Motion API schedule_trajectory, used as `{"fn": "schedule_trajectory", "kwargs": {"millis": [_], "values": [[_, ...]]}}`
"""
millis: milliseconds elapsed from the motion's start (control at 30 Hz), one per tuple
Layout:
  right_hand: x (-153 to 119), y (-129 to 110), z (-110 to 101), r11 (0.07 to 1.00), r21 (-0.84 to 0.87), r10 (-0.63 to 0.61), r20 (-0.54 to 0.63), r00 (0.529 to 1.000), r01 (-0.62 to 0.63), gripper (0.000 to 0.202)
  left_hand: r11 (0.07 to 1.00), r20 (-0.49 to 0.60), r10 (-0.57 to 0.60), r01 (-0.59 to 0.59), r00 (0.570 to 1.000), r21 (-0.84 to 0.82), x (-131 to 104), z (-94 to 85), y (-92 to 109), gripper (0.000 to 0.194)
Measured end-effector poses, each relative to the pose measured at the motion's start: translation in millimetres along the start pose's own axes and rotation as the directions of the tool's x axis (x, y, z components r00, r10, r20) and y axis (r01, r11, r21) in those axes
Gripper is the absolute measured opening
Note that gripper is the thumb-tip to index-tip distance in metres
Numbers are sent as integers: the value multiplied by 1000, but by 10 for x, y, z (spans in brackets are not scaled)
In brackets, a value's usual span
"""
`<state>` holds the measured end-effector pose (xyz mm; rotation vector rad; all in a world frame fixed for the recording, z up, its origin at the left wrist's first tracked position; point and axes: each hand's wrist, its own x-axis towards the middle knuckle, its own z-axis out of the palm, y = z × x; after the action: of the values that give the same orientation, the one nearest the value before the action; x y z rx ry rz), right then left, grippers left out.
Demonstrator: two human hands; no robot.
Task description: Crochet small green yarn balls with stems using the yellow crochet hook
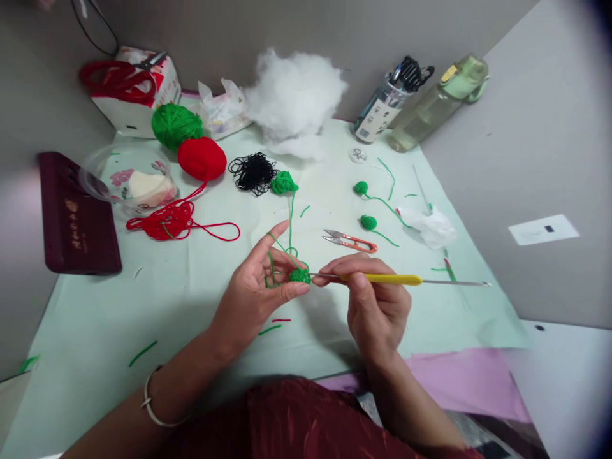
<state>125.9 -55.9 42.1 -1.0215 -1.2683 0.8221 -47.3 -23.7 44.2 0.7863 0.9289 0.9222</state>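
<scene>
My left hand [261,280] pinches a small green crochet piece [299,275] between thumb and fingers. Green yarn loops round its raised index finger and runs up to a small green yarn ball [284,183]. In my right hand [380,303] is a crochet hook [394,279] with a yellow handle, held like a pen. The hook's left end meets the green piece; whether it passes through a stitch is too small to tell. Beyond my right hand lie orange-handled thread snips [351,241]. Two small green crocheted balls, one nearer [368,222] and one farther [361,188], trail yarn tails.
At the back left are green yarn [176,126], red yarn [202,159], a clear plastic bowl [90,172] and a maroon case [79,220]. Black cord [253,173] and white stuffing [299,92] lie centrally. A pen holder [380,111] and bottle [430,108] stand back right.
</scene>
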Motion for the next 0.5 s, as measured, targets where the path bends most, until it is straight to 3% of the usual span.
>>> {"fn": "schedule_trajectory", "kwargs": {"millis": [233,500], "values": [[-23,-23,-36,996,-84,-18,49,999,22,23,999,-10,39,-39,999,-3,-13,-8,-35,111],[-23,-42,-43,968,-185,-151,96,984,167,24,999,3,3,-3,1000,-43,2,-21,-20,136]]}}
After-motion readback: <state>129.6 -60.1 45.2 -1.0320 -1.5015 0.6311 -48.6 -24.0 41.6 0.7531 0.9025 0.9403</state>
